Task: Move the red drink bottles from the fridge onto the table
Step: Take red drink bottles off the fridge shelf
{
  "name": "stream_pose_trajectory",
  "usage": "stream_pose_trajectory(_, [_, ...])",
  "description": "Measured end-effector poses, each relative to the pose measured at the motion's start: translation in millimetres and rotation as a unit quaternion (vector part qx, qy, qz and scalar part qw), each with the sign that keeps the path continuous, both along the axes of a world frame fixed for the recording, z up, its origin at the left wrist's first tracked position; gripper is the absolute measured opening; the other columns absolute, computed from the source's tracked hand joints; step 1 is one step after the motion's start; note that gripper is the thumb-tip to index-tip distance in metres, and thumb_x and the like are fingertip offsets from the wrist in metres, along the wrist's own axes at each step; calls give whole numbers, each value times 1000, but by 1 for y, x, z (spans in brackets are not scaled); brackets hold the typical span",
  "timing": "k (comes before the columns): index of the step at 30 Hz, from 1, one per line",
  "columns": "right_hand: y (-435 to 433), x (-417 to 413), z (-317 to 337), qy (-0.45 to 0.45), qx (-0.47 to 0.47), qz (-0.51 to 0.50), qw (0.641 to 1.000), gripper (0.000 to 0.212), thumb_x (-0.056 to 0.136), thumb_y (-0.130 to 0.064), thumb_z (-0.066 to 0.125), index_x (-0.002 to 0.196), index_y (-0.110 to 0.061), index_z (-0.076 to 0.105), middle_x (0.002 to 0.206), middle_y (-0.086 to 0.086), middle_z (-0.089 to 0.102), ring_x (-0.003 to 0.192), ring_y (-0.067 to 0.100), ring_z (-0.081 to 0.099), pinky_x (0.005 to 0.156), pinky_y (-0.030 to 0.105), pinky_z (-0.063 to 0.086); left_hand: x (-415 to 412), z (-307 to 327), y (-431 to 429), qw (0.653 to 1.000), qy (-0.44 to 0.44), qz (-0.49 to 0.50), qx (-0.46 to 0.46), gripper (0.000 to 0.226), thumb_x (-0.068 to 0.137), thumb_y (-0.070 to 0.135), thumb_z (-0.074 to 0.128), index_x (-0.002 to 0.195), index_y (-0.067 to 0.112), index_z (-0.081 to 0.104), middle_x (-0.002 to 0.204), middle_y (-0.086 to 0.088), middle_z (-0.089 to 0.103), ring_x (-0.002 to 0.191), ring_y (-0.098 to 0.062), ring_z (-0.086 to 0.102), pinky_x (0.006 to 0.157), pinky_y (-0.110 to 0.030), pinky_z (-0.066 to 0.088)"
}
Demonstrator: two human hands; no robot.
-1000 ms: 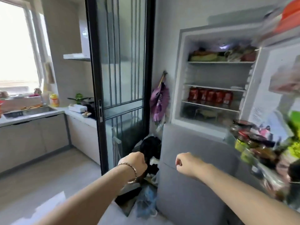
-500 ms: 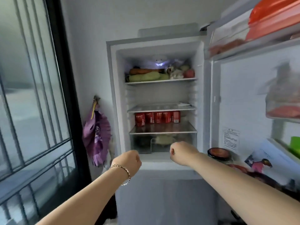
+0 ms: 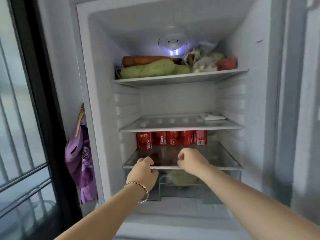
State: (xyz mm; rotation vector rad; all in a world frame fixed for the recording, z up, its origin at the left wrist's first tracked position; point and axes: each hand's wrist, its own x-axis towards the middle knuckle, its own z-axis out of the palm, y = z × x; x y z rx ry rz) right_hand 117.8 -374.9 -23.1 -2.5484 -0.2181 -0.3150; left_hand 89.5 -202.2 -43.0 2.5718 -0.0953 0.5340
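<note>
Several red drink bottles (image 3: 172,139) with white "JUICE" lettering stand in a row at the back of the lowest glass shelf (image 3: 223,158) of the open fridge (image 3: 97,94). My left hand (image 3: 144,171), a bracelet on its wrist, hovers at the shelf's front edge with loosely curled fingers and holds nothing. My right hand (image 3: 189,161) reaches just over the same edge, fingers curled, also holding nothing. Both hands are short of the bottles. The bottles' tops are hidden by the shelf above.
The middle shelf (image 3: 181,126) carries a small white packet (image 3: 212,116). Green gourds, a carrot and bagged vegetables (image 3: 173,66) fill the top shelf. A clear crisper drawer (image 3: 181,186) sits under the bottle shelf. A purple bag (image 3: 79,153) hangs left of the fridge beside a black-framed glass door (image 3: 26,118).
The view has swung from the kitchen and closed in on the fridge interior. Both hands moved forward and up, from in front of the lower door to the bottle shelf's front edge.
</note>
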Motion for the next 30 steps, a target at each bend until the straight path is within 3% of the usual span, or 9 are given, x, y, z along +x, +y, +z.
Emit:
stream_pose_trajectory(4, [34,85,-14,20,29,52,998,37,86,-24,62,120,-12,54,120,5,59,106,22,58,86,31,49,49,0,24,988,-7,39,149,24,90,25,44,112,19,52,117,0,52,101,-21,53,83,-32,45])
stream_pose_trajectory(9, [90,161,-32,63,140,99,983,67,77,-24,74,134,-11,40,133,8,50,123,24,48,105,37,40,83,-27,54,978,64,38,193,28,92,20,41,118,17,49,126,0,45,114,-20,46,93,-32,43])
stream_pose_trajectory(14, [122,216,-35,120,213,101,964,91,71,-22,79,142,-7,24,140,12,43,130,26,42,107,32,33,106,-23,67,969,28,59,239,26,92,23,37,103,20,61,110,-1,58,101,-21,54,85,-33,44])
stream_pose_trajectory(17, [130,233,-38,140,272,81,948,84,68,-21,82,136,-5,36,135,12,50,125,26,47,96,25,36,112,-21,68,967,7,68,245,26,90,26,38,99,22,63,104,0,62,96,-21,57,80,-32,41])
stream_pose_trajectory(21, [135,233,-39,107,272,26,956,79,62,-31,84,127,-8,46,128,10,56,119,26,52,96,30,41,113,-28,69,966,-18,77,247,27,91,29,36,100,24,61,104,3,61,95,-18,56,78,-29,40])
stream_pose_trajectory(23, [133,223,-39,104,246,29,963,89,60,-34,85,133,-12,38,130,8,54,121,26,50,98,33,41,112,-32,71,978,-34,62,196,25,91,26,38,104,25,60,106,4,62,96,-16,55,79,-27,39])
stream_pose_trajectory(26, [121,192,-40,113,225,47,967,99,51,-35,86,134,-19,35,127,2,55,117,21,53,91,31,44,106,-34,67,996,-70,0,-55,29,88,14,48,104,36,58,106,13,61,98,-6,57,81,-16,42])
stream_pose_trajectory(28, [109,167,-41,118,207,67,969,97,43,-40,85,128,-26,42,119,-5,59,109,15,57,85,26,47,103,-25,61,970,-109,-26,-215,35,86,12,54,93,46,50,104,23,55,98,5,55,78,-6,40])
stream_pose_trajectory(30, [97,141,-41,118,196,84,970,93,38,-44,83,121,-32,44,110,-12,61,101,9,58,83,24,48,102,-11,56,949,-141,-33,-281,27,84,23,58,94,46,49,103,24,51,96,14,51,69,2,38])
